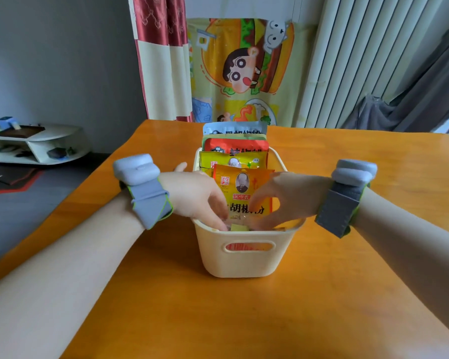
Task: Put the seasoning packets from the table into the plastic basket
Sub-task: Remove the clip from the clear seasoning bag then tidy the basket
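Cream plastic basket (246,257), orange packet (244,187) upright inside, left hand (195,195), right hand (285,198) pinching it

Soft, even daylight fills the scene; the orange counter (347,281) shows mild sheen and faint shadows beside the basket (244,260), fingers (218,208) slightly blurred, straight edges bowing toward the frame's borders

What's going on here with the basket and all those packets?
A person is filling a cream basket on an orange table with seasoning packets. Both hands, left and right, reach into its near end around the front orange packet. Three more packets stand upright behind it. No packets show on the table.
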The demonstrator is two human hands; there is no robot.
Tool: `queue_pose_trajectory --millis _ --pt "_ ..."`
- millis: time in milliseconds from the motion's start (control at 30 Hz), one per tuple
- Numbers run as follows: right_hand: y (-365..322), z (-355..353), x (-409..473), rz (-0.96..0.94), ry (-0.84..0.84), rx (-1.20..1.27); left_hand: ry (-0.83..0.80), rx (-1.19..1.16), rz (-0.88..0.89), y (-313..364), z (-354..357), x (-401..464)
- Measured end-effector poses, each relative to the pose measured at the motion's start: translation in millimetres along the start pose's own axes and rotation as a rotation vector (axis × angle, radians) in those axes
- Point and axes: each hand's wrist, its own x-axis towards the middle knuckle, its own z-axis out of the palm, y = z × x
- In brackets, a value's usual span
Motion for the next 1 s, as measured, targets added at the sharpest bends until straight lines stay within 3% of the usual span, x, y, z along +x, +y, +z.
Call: queue_pose_trajectory --millis 100,233,400,500,600,700,900,1000 --pt "-7.3 -0.9 2.7 -0.039 -0.09 -0.155 0.025 0.094 0.068 6.8 2.5 4.4" --pt "-15.6 10.5 12.2 -0.086 -0.003 -0.351 0.067 0.098 0.178 7.2 4.5 6.2" --pt "5.1 -15.4 18.3 -0.119 -0.066 0.026 0.189 -0.181 0.219 -2.6 0.1 8.9" --pt "14.2 -13.0 21.0 -0.096 -0.065 0.097 0.192 -0.024 0.148 -0.2 6.2 15.0" --pt "16.1 -12.7 27.8 -0.077 0.099 0.104 0.104 0.122 0.083 8.3 6.6 14.0" --pt "23.1 -13.0 40.9 0.013 0.247 -0.065 0.085 0.126 0.126 8.2 2.8 12.2" --pt "19.6 -4.9 67.9 0.09 -0.054 -0.315 0.124 0.068 0.224 -0.1 6.3 11.2" --pt "19.9 -6.3 72.3 0.116 -0.084 -0.33 0.19 -0.05 0.237 -2.7 8.1 12.0"
